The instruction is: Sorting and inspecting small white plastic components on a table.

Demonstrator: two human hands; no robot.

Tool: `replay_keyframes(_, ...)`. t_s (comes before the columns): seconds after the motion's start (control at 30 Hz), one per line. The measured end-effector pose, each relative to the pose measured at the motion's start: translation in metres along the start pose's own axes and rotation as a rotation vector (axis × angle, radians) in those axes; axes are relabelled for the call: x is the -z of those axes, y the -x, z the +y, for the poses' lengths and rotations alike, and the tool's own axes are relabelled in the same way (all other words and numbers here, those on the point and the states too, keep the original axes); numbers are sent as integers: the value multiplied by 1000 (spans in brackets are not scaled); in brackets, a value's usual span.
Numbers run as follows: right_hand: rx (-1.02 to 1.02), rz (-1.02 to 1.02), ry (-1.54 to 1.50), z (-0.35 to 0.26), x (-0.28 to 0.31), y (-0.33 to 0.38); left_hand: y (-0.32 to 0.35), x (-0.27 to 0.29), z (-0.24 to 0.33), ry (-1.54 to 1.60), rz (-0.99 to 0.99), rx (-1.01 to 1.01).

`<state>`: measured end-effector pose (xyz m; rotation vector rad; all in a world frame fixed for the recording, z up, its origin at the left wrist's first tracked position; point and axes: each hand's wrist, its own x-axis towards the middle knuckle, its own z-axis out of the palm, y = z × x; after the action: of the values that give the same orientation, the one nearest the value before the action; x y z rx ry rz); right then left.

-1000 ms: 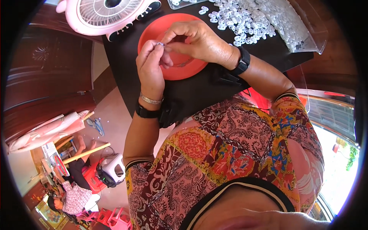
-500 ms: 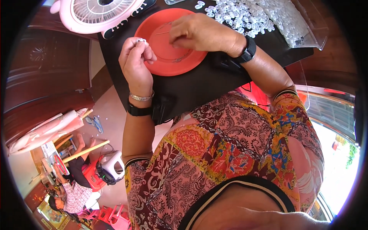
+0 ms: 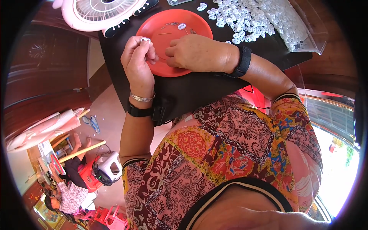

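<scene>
My left hand (image 3: 138,63) is raised over the left edge of a round red plate (image 3: 191,23) and pinches a small white plastic piece (image 3: 145,39) at its fingertips. My right hand (image 3: 197,53) rests on the plate beside it, fingers curled toward the left hand; whether it holds anything is hidden. One white piece (image 3: 181,26) and some thin metal pins (image 3: 168,25) lie on the plate. A heap of small white plastic pieces (image 3: 245,19) is spread on the black cloth (image 3: 191,92) beyond the plate.
A pink and white table fan (image 3: 100,13) lies at the table's far left. A clear plastic bag (image 3: 306,27) of white pieces sits at the far right. Below left, another person (image 3: 69,191) sits on the floor near red stools and a white device (image 3: 108,168).
My left hand drew away to the left, then came back toward the plate with the white piece. My right hand shifted down to the plate's near side, next to the left.
</scene>
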<state>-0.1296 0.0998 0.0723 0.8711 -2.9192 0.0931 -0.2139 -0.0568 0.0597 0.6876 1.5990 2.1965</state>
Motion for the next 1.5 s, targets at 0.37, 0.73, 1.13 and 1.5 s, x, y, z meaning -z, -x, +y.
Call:
replay_keyframes(0.37, -80, -9, -70, 6, -9, -5, 0, -2, 0, -63, -20, 35)
replay_keyframes(0.73, -119, -181, -19, 0, 2, -13, -1, -3, -4, 30, 6, 24)
replay_keyframes(1.13, -306, 170, -640, 19, 22, -12, 1, -1, 5, 56, -2, 31)
replay_keyframes(1.5, -386, 453, -1282, 43, 11, -15, 3, -3, 8, -21, -46, 50)
